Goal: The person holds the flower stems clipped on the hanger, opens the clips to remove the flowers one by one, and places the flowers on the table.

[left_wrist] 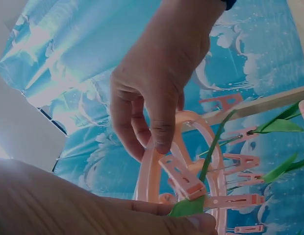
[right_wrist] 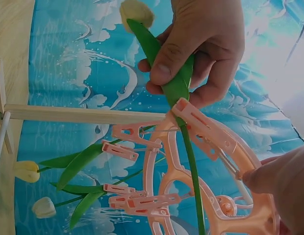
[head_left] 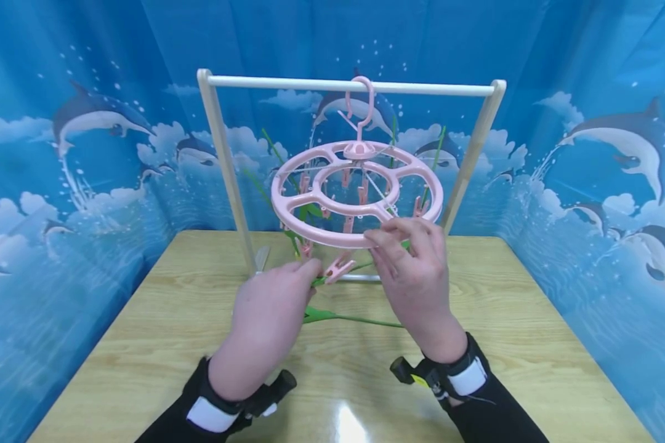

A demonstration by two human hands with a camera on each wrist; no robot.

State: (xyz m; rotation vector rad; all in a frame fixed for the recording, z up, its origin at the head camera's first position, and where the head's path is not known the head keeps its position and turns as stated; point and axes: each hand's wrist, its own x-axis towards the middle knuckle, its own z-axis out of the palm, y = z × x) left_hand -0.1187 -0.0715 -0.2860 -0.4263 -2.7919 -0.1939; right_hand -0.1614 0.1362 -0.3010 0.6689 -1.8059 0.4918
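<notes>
A round pink clip hanger (head_left: pixel 338 239) hangs by its hook, with several pink clothespins below. My left hand (head_left: pixel 271 301) pinches an artificial tulip (right_wrist: pixel 177 88) by its green leaves, just below the hanger's near edge. In the right wrist view its pale cream bloom lies beyond the fingers. A pink clothespin (head_left: pixel 340 269) sits at the tulip's stem, right beside my left fingertips; whether its jaws are fully closed on the stem I cannot tell. My right hand (head_left: pixel 415 271) grips the hanger's near right rim between thumb and fingers.
The rack's white crossbar (head_left: pixel 432 90) runs above, between wooden posts. A yellow tulip (right_wrist: pixel 27 171) and a white tulip (right_wrist: pixel 44 207) hang head down from other clothespins. Another green stem (head_left: pixel 360 320) lies on the wooden table (head_left: pixel 510 344). A blue dolphin-print curtain surrounds the table.
</notes>
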